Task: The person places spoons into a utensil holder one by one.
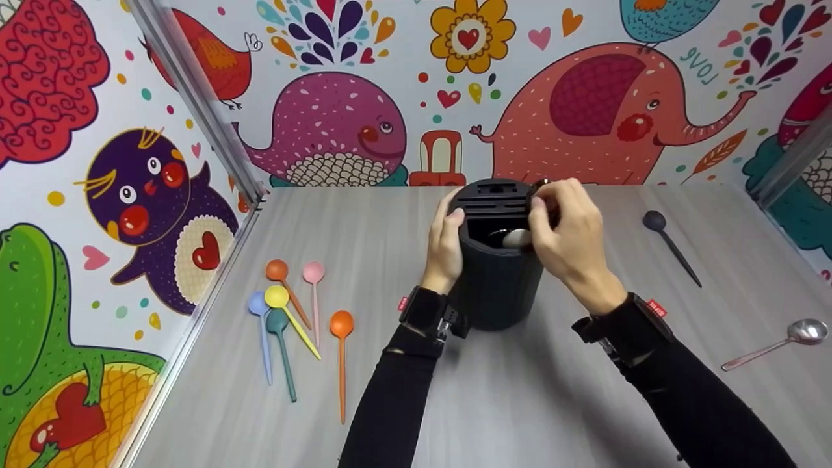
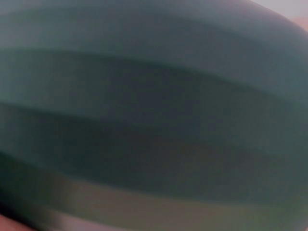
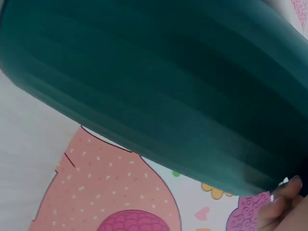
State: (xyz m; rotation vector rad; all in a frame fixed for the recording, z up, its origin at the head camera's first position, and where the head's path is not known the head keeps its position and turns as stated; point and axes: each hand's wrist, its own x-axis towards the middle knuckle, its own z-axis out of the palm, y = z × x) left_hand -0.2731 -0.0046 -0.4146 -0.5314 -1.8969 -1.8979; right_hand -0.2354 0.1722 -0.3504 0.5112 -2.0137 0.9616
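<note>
Holder stands upright, our left hand gripping its left side, our right hand at its right rim; whether that pinches anything, we cannot tell.

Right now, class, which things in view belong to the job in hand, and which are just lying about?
In the job, apparently:
black container, gripped by the left hand
right hand, at its rim
pale object inside

Lying about, untouched:
six coloured spoons
dark spoon
metal spoon
</note>
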